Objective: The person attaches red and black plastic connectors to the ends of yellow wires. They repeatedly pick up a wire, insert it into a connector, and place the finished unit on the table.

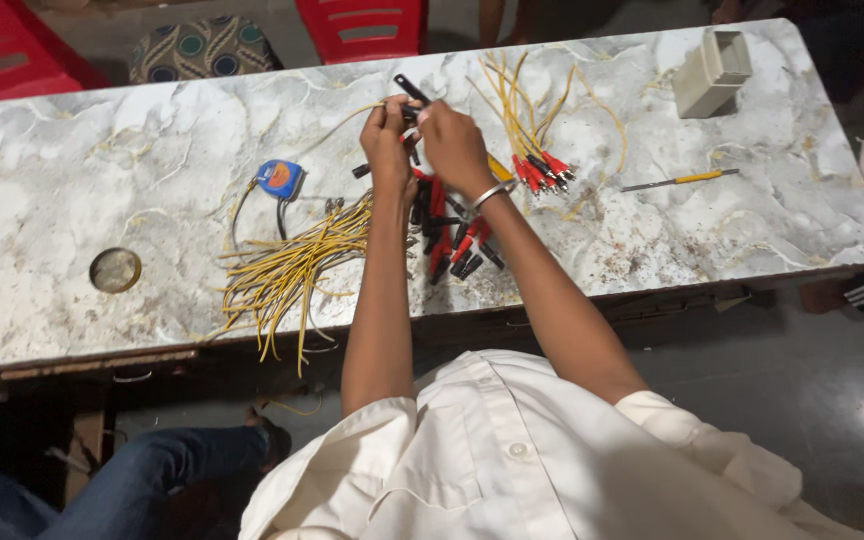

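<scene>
Evidently a yellow wire [352, 115] is pinched in the left hand [388, 140], fingers closed on its end, while the right hand [454, 145] grips a black clip [410, 90] just above its fingertips. This looks like fitting clip to wire; next needs a steady push. Below the fingers lie loose red and black clips [447, 235], left a bare wire bundle [287, 275], right finished leads [532, 130].

A thin yellow wire [352, 114] ran slack from the raised fingers leftward over the marble tabletop, while a black clip connector [411, 90] — slender, tilted — stuck out above the hands.
</scene>
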